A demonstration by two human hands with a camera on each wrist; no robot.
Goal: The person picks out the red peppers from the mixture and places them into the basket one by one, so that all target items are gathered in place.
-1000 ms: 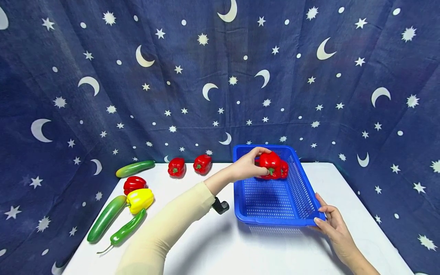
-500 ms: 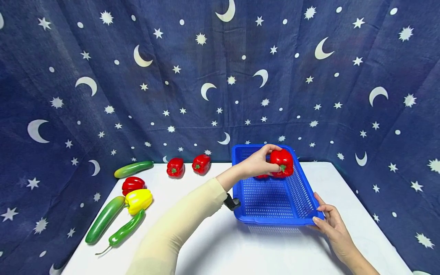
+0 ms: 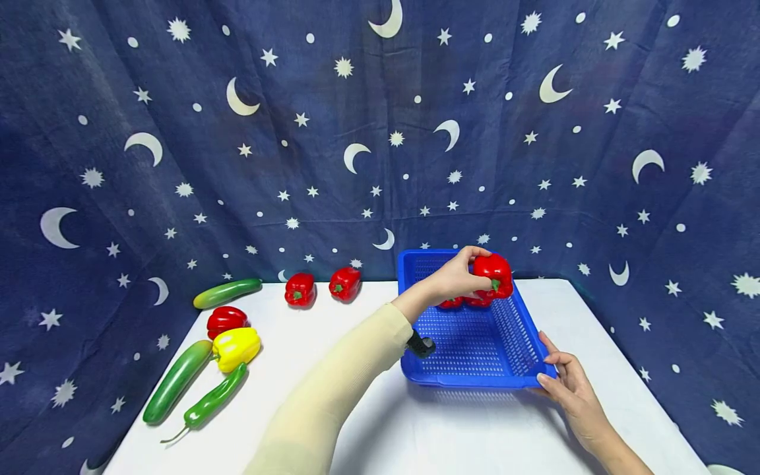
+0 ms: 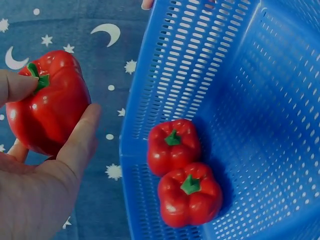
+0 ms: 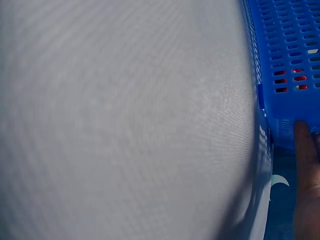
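My left hand (image 3: 463, 275) grips a red bell pepper (image 3: 494, 276) above the far right part of a blue plastic basket (image 3: 475, 381). In the left wrist view the thumb presses near the green stem of the held bell pepper (image 4: 52, 107), with fingers around its other side. Two more red bell peppers, one nearer (image 4: 190, 197) and one behind it (image 4: 172, 147), lie side by side in the basket. My right hand (image 3: 576, 399) holds the basket's near right corner, thumb on the rim. The right wrist view shows only part of that hand (image 5: 306, 175) against the basket wall.
Two red bell peppers (image 3: 300, 290) (image 3: 345, 284) stand at the table's back edge. At the left lie two cucumbers (image 3: 228, 293) (image 3: 177, 382), a red bell pepper (image 3: 227, 321), a yellow bell pepper (image 3: 236, 348) and a long green pepper (image 3: 214, 398). A starry blue curtain (image 3: 309, 185) surrounds the white table (image 3: 451, 435).
My left hand has carried the red bell pepper rightward across the basket toward its far right side. The right hand keeps its hold on the basket corner.
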